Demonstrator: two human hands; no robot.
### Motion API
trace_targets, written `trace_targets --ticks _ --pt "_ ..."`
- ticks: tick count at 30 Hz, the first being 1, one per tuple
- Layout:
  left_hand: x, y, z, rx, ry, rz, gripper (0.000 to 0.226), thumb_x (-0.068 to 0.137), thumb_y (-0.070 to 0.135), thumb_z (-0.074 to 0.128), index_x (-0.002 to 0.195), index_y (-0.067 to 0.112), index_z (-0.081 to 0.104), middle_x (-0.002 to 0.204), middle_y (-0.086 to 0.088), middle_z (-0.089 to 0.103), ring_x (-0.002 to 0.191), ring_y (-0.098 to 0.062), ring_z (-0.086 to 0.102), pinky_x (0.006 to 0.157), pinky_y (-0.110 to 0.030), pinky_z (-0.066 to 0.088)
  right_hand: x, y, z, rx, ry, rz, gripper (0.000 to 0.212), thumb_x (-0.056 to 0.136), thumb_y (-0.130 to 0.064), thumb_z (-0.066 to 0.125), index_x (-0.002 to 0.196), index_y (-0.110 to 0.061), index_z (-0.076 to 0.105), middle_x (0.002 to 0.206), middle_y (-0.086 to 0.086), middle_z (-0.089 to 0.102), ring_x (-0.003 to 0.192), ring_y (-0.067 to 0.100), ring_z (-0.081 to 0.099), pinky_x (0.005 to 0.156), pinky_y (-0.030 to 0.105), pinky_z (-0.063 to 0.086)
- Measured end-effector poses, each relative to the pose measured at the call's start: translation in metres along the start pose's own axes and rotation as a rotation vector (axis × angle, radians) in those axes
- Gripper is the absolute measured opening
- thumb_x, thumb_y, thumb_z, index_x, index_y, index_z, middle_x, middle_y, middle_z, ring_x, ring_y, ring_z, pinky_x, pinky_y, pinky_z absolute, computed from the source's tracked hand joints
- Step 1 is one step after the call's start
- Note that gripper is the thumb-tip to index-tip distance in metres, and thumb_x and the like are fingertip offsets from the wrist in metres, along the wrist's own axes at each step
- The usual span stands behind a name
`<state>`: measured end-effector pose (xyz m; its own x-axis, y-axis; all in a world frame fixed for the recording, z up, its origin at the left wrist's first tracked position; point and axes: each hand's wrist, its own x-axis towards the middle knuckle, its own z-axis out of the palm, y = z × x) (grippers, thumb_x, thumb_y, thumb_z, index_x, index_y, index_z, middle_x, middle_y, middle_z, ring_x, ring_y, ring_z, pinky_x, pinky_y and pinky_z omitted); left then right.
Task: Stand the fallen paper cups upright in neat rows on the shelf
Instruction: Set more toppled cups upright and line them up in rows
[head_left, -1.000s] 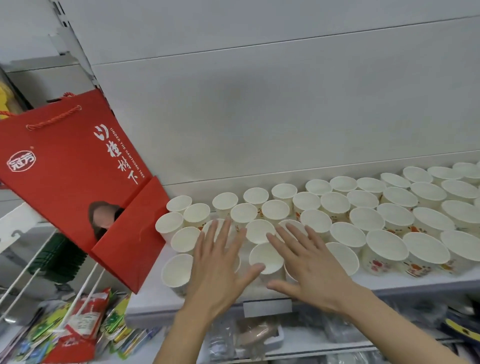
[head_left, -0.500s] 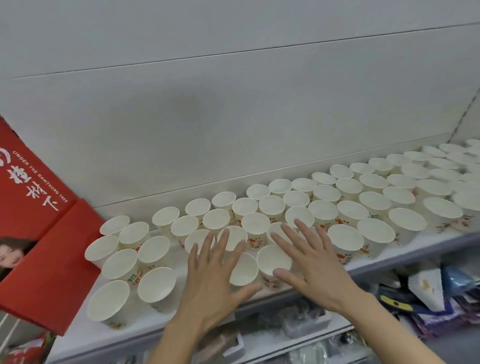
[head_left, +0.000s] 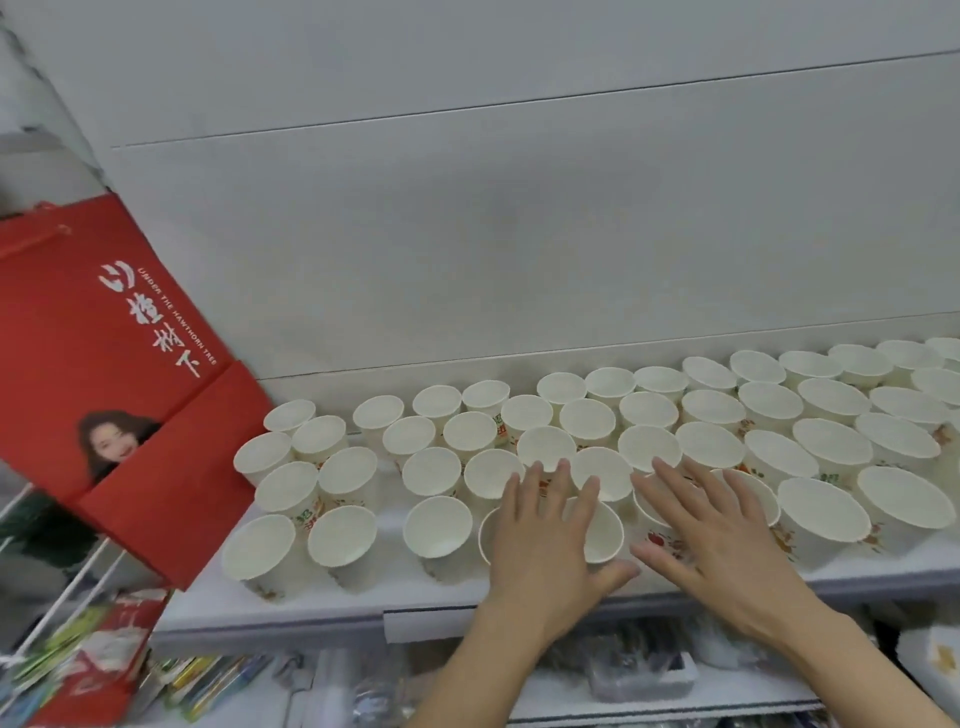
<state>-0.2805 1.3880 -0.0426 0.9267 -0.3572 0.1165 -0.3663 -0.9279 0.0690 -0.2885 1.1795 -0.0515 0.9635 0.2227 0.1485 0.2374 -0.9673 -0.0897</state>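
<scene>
Nearest me, below the shelf edge (head_left: 291, 621), packets and wrapped goods (head_left: 639, 670) lie blurred on a lower level. On the shelf's front, my left hand (head_left: 545, 551) lies flat with fingers straight and spread over the rim of a front-row cup (head_left: 602, 530), holding nothing. Just to its right, my right hand (head_left: 711, 535) is also flat and spread, resting across the tops of the cups there without gripping any. All around my hands the paper cups (head_left: 436, 525) stand upright, mouths up, in rough rows running from the near left to the far right. At the left a red paper bag (head_left: 104, 353) leans beside them. Beyond the cups rises a plain pale wall (head_left: 519, 234).
</scene>
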Motion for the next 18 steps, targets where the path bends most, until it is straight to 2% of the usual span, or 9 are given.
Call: trace_targets --ticks 4,8,10,12,13,15,17,18 --pt "-0.036 -0.029 -0.013 -0.061 0.262 -0.1 0.085 0.08 0.085 0.027 0.15 0.036 0.028 0.16 0.003 0.022 0.148 -0.021 0.017 0.116 -0.044 0.009 0.003 0.0 0.002 0.012 0.064 -0.057 0.072 0.088 -0.075 0.02 0.146 -0.035 0.033 0.151 -0.004 0.036 0.141 0.021 0.029 0.113 0.045 0.018" --pt "-0.097 -0.123 -0.023 -0.081 0.478 -0.484 0.075 0.086 0.078 0.028 0.145 0.032 0.039 0.159 0.004 0.024 0.148 -0.018 0.013 0.118 -0.041 0.013 -0.001 0.002 0.004 0.078 0.187 -0.04 0.078 0.087 -0.074 0.021 0.14 -0.022 0.046 0.145 0.004 0.044 0.136 0.023 0.035 0.113 0.041 0.018" --pt "-0.119 -0.165 -0.027 -0.096 0.44 -0.722 0.08 0.083 0.081 0.027 0.145 0.033 0.038 0.159 0.002 0.022 0.148 -0.021 0.01 0.117 -0.046 0.015 0.001 0.0 0.004 0.145 0.259 -0.059 0.079 0.088 -0.072 0.025 0.138 -0.015 0.047 0.143 0.01 0.046 0.134 0.03 0.039 0.111 0.051 0.028" --pt "-0.123 -0.19 -0.025 -0.192 0.322 -0.836 0.086 0.078 0.087 0.022 0.148 0.037 0.032 0.161 0.003 0.016 0.148 -0.021 0.006 0.118 -0.047 0.013 0.01 -0.017 -0.003 0.23 0.356 -0.13 0.073 0.089 -0.065 0.033 0.136 -0.011 0.048 0.141 0.011 0.048 0.131 0.033 0.043 0.103 0.059 0.036" --pt "-0.121 -0.199 -0.026 -0.204 0.292 -0.83 0.086 0.078 0.087 0.022 0.148 0.037 0.031 0.161 0.003 0.017 0.148 -0.021 0.007 0.119 -0.047 0.013 0.016 -0.03 -0.006 0.268 0.406 -0.171 0.069 0.089 -0.059 0.038 0.135 -0.009 0.05 0.14 0.011 0.05 0.129 0.033 0.046 0.101 0.058 0.037" --pt "-0.108 -0.22 -0.037 -0.182 0.372 -0.735 0.074 0.085 0.076 0.033 0.143 0.032 0.042 0.155 0.001 0.032 0.144 -0.024 0.024 0.115 -0.044 0.022 0.033 -0.068 -0.012 0.32 0.481 -0.259 0.061 0.087 -0.049 0.046 0.13 -0.007 0.056 0.134 0.008 0.056 0.123 0.029 0.05 0.101 0.049 0.038" --pt "-0.084 -0.251 -0.06 -0.179 0.492 -0.635 0.047 0.091 0.049 0.055 0.13 0.023 0.057 0.138 -0.001 0.054 0.128 -0.027 0.047 0.101 -0.041 0.038 0.061 -0.111 -0.017 0.35 0.524 -0.363 0.051 0.087 -0.043 0.05 0.124 -0.009 0.062 0.124 0.002 0.062 0.115 0.026 0.055 0.097 0.041 0.039" --pt "-0.068 -0.269 -0.072 -0.174 0.495 -0.611 0.036 0.091 0.035 0.06 0.125 0.021 0.061 0.129 -0.001 0.06 0.12 -0.027 0.053 0.093 -0.04 0.043 0.079 -0.132 -0.016 0.363 0.519 -0.414 0.045 0.088 -0.04 0.051 0.12 -0.012 0.065 0.118 -0.001 0.065 0.11 0.025 0.056 0.093 0.04 0.041"
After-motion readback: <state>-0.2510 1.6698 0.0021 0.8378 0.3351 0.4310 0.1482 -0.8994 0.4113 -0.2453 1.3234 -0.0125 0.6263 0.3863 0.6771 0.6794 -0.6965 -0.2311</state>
